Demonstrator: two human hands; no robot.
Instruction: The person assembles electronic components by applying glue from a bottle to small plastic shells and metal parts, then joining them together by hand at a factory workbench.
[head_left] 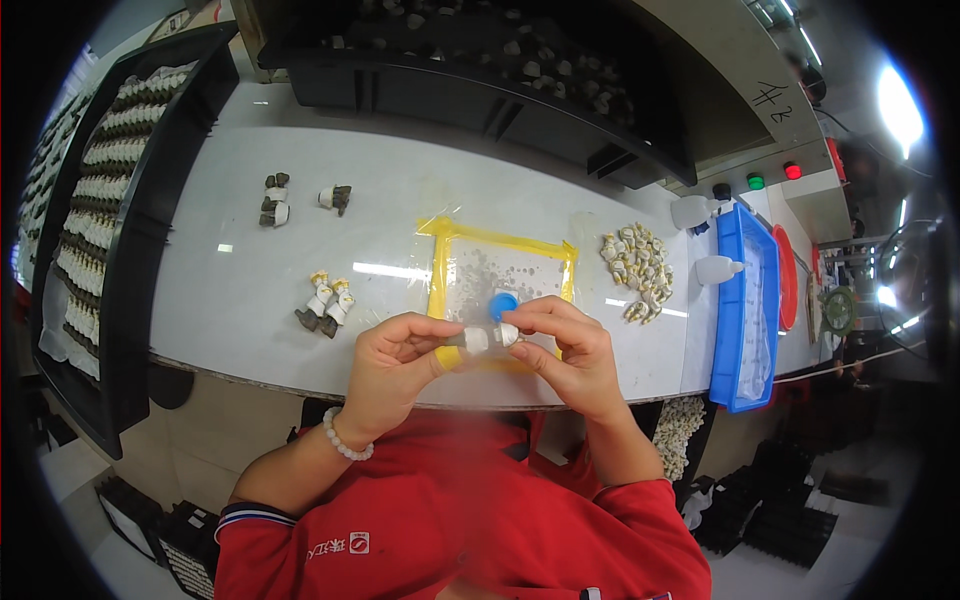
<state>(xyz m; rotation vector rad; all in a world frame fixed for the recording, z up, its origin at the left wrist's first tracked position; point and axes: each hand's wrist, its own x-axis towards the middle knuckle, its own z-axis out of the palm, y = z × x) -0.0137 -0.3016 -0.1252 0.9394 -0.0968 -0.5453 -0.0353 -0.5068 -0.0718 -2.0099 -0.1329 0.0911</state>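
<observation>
Between the fingers of my left hand (392,362), which has a yellow wrap on one fingertip, is a small white figurine body (474,340) with a dark lower part. My right hand (572,362) pinches a small white figurine piece (507,335) close beside it; I cannot tell whether the two touch. Just beyond my right fingertips is a round blue cap (503,304) with something white behind it. Under both hands lies a spotted work patch (480,272) edged with yellow tape. A pair of assembled figurines (326,302), white with yellow tops and dark bases, lies to the left.
Loose white-and-gold pieces (637,268) are heaped at right, near white squeeze bottles (716,270) and a blue tray (742,310). More figurine bodies (274,202) lie at far left. A black tray (150,215) of figurine rows flanks the table; a black bin (440,95) stands behind.
</observation>
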